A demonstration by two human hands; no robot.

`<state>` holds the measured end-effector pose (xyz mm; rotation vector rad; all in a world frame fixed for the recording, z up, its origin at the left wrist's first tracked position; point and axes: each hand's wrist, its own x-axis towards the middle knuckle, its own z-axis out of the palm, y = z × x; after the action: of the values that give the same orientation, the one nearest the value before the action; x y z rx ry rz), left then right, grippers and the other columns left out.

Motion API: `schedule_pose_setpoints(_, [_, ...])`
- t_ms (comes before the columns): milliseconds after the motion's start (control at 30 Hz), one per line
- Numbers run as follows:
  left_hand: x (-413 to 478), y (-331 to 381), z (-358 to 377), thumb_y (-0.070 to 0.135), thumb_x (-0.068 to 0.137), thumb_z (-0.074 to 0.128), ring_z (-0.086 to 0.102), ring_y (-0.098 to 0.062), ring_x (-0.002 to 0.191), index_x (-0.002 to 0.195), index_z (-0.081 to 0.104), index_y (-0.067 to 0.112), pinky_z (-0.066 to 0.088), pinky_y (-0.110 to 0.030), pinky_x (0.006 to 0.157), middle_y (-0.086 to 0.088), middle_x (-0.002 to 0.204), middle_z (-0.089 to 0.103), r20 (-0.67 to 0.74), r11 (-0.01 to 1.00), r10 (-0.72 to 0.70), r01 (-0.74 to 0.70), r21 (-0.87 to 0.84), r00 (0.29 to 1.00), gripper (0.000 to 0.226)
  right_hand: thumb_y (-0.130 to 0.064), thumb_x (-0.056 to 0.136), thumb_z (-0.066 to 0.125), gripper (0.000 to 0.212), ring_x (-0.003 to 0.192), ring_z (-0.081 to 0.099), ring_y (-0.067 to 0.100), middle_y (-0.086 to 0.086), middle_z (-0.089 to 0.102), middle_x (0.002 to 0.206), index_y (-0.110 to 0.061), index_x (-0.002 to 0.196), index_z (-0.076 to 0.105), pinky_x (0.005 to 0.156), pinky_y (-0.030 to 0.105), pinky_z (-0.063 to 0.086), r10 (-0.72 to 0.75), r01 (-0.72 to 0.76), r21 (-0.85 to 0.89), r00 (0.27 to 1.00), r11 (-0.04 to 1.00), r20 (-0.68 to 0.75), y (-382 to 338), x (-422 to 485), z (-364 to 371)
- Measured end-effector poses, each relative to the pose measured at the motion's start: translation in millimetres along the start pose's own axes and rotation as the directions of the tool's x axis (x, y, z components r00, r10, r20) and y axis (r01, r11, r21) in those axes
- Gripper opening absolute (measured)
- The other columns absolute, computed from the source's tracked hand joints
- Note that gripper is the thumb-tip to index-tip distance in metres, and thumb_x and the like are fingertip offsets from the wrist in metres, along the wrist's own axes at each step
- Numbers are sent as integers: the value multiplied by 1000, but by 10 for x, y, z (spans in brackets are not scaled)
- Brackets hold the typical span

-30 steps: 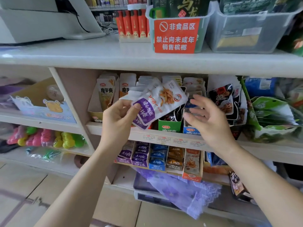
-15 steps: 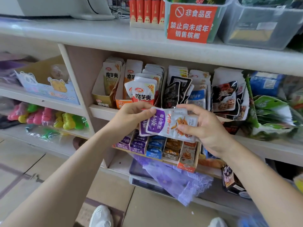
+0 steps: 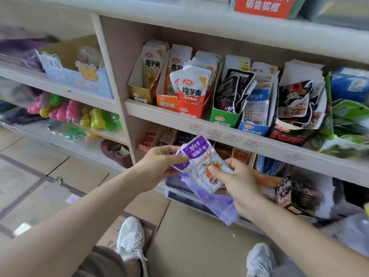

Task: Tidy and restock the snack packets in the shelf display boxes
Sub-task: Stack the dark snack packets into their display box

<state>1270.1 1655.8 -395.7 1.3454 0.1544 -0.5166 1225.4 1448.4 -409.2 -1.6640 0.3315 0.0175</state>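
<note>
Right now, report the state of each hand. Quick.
Left hand: closed, pinching the purple top end of the snack packets.
Right hand: closed, pinching the lower end of the same packets.

The sign [image 3: 261,5] is cut off by the top edge. The count of packets [image 3: 199,162] in the stack cannot be told; the front one covers the rest. Fingers of the left grip [image 3: 159,164] and right grip [image 3: 237,182] behind the packets are hidden. The lower display boxes [image 3: 239,154] are partly covered, print blurred. The price labels [image 3: 229,134] are illegible. The green bags [image 3: 349,116] are cut by the right edge.
</note>
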Motion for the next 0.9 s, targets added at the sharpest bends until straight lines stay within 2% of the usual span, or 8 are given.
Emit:
schedule_pose_setpoints(67, [17,-173,-66,6,92,72,76,-19,88,109,68,7,63,-28,74,-14,103,78,-52,999,-42,44,32,998,18,-14,85,78,28,70,73,24,15,75,82,5,93,60,62,42,62,133,-133,-8,989,991,64,159,6,50])
schedule_pose_setpoints(133, [56,-305,-136,8,91,74,75,-18,89,110,69,5,62,-31,80,-14,107,77,-91,996,-60,66,66,994,20,-13,85,79,23,77,74,27,18,75,88,2,89,62,69,45,63,179,-169,-92,977,981,115,276,61,75])
schedule_pose_setpoints(300, [133,-473,-294,14,90,77,75,-17,94,106,72,11,61,-33,82,-9,105,78,-106,978,-80,99,185,991,18,-10,84,78,25,88,74,19,5,76,99,-20,104,67,75,32,60,79,-33,-173,961,984,265,320,233,182])
schedule_pose_setpoints(400, [199,-524,-340,17,88,79,76,-15,89,90,71,19,62,-31,78,-6,100,79,-131,955,-50,86,286,990,9,-11,88,75,21,84,75,19,8,75,95,-20,106,66,69,30,59,76,-23,-183,956,983,285,337,367,295])
schedule_pose_setpoints(567, [377,-482,-562,16,85,83,74,-16,87,97,76,11,65,-33,76,-7,100,78,-234,924,53,41,379,971,15,1,86,73,13,66,71,11,2,74,76,-8,93,67,66,29,58,84,-37,-236,977,971,194,393,732,444])
schedule_pose_setpoints(700, [578,-418,-871,16,85,81,70,-19,86,84,69,19,59,-28,65,-5,94,74,-473,922,216,-19,387,854,13,-2,86,74,16,61,67,11,6,72,76,-14,81,65,57,26,52,21,-5,-234,998,972,64,416,1000,516])
schedule_pose_setpoints(800, [676,-410,-1020,17,88,79,71,-13,88,87,66,20,60,-27,74,-1,97,72,-519,899,348,-121,422,781,13,0,87,71,21,62,65,10,5,70,74,-15,77,60,54,26,52,-124,113,-247,992,962,-30,416,1158,588])
schedule_pose_setpoints(900, [734,-398,-1046,13,88,78,69,-4,80,84,64,20,59,-18,68,1,94,73,-502,868,447,-224,443,740,16,-1,88,70,17,70,69,16,11,73,81,-12,80,60,63,29,57,-176,159,-174,981,972,-86,438,1284,684])
